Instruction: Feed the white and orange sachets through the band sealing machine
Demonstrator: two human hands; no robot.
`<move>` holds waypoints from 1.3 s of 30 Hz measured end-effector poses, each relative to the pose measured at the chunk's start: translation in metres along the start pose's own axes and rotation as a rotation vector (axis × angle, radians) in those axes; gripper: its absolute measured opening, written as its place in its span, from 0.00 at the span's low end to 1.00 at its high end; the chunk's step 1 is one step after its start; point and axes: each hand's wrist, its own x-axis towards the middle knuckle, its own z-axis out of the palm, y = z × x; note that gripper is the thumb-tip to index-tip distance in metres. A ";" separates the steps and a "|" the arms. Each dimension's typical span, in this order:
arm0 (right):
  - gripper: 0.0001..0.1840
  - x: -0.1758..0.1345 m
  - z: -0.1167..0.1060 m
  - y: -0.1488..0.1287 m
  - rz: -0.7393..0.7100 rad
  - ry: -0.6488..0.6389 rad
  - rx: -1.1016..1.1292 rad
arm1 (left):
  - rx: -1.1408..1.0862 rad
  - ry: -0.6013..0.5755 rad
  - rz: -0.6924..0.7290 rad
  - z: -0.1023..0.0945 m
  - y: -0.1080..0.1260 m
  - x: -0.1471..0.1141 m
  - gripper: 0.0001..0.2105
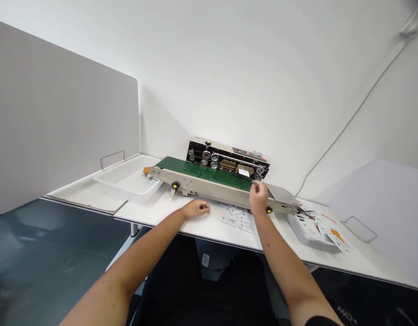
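A band sealing machine (225, 159) with a green conveyor belt (209, 174) stands on the white table in front of me. One small white sachet (243, 172) is at the rollers, upright above the belt. My right hand (258, 197) is over the belt's near edge, to the right of that sachet, its fingers curled and slightly blurred. Whether anything is between them I cannot tell. On the table in front of the conveyor lies my left hand (197, 208), fingers curled in, with a tiny pale bit at the fingertips. Several flat white sachets (237, 218) lie between my hands.
At the belt's left end sits a shallow white bin (127, 179). To the right, a white box (314, 235) is heaped with white and orange packets. A grey partition (66, 108) borders the left side, and a cable (351, 115) runs down the wall on the right.
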 end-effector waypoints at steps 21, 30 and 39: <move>0.30 -0.132 0.013 0.020 -0.227 -0.927 -0.109 | -0.003 0.000 -0.027 -0.001 0.007 -0.006 0.13; 0.18 -0.143 0.031 0.001 -0.481 -0.970 0.118 | 0.299 -0.093 0.339 -0.003 0.003 -0.007 0.32; 0.23 -0.139 0.046 0.005 -0.506 -0.752 0.178 | 0.310 -0.065 0.329 0.002 -0.003 -0.005 0.29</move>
